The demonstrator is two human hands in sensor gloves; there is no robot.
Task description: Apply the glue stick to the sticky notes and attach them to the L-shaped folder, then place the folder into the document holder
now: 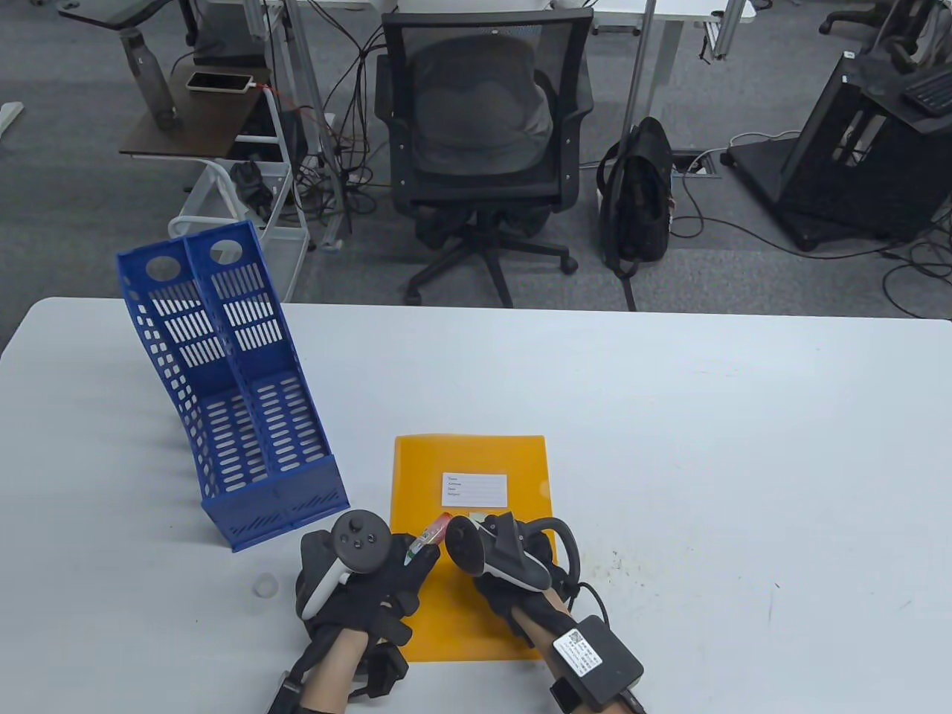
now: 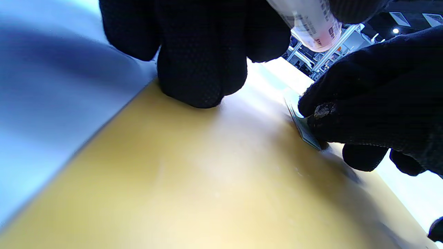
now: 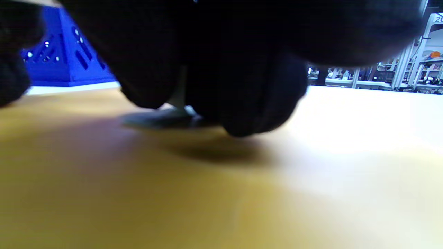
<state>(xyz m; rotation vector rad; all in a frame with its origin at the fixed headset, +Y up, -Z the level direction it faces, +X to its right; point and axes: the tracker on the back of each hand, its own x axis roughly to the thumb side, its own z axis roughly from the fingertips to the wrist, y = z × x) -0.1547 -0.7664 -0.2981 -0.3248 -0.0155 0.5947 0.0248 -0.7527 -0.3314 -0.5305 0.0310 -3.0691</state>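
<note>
An office with a mesh chair (image 1: 476,134) and a backpack (image 1: 636,197) is seen behind the white tabletop (image 1: 744,446), on which an orange L-shaped folder (image 1: 468,461) is laid flat, with the blue document holder (image 1: 230,401) stood just to its left. At the folder's left edge the glue stick (image 1: 429,537) is gripped in the curled fingers of the left hand (image 1: 357,580). Beside it, over the folder's middle, a small sticky note (image 2: 304,129) is pinched against the folder by the fingertips of the right hand (image 1: 513,573).
</note>
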